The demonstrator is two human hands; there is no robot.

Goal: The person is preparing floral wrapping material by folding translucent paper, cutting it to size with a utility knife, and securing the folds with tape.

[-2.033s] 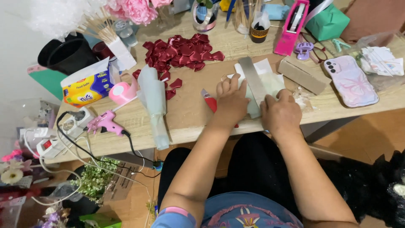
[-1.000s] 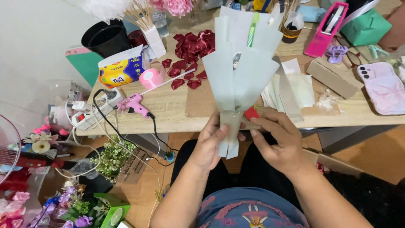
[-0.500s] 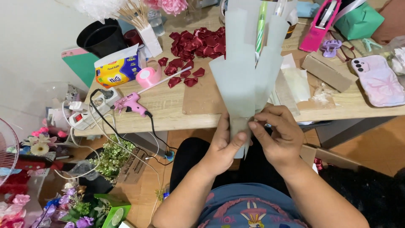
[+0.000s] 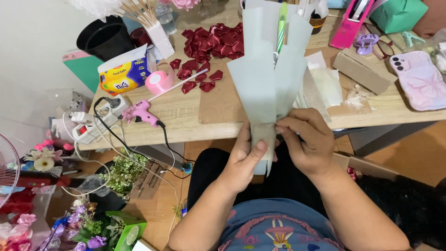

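While both hands clamp narrow base of pale green paper wrap (image 4: 267,88) at frame centre, left hand (image 4: 246,155) thumbs front, right hand (image 4: 306,139) pinches edge; wrap fans upward over desk (image 4: 186,116); pink glue gun (image 4: 141,111) left, red petals (image 4: 211,44) upper centre.

Yellow-blue tissue pack (image 4: 121,74) beside bucket (image 4: 103,41)

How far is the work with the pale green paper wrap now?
Done: pale green paper wrap is folded into a cone around a green stem. In hand: left hand and right hand pinch its base. Left: red petals and glue gun lie unused.
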